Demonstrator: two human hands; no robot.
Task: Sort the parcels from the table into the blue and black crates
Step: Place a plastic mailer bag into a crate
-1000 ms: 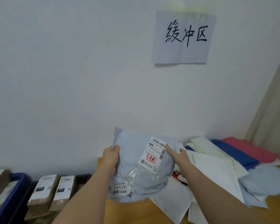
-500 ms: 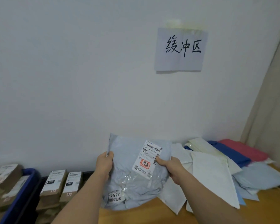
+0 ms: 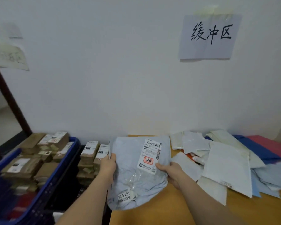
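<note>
I hold a pale grey-blue plastic mailer bag [image 3: 130,161] up in front of me, its white shipping label with a red stamp facing me. My left hand [image 3: 108,166] grips its left edge and my right hand [image 3: 168,172] pinches its right side just below the label. The bag hangs over the left end of the wooden table [image 3: 152,213]. A blue crate [image 3: 44,189] at the left is filled with brown cardboard boxes. Between it and the table stands a black crate [image 3: 66,192] that holds several brown boxes [image 3: 91,153].
A heap of white, pale blue, dark blue and pink mailers [image 3: 225,161] covers the table's right half. A paper sign [image 3: 208,36] with handwritten characters is taped to the white wall. A dark door frame [image 3: 11,103] leans at far left.
The view has swung left, so both crates show more fully. The bag has moved left with both hands toward the table's left end.
</note>
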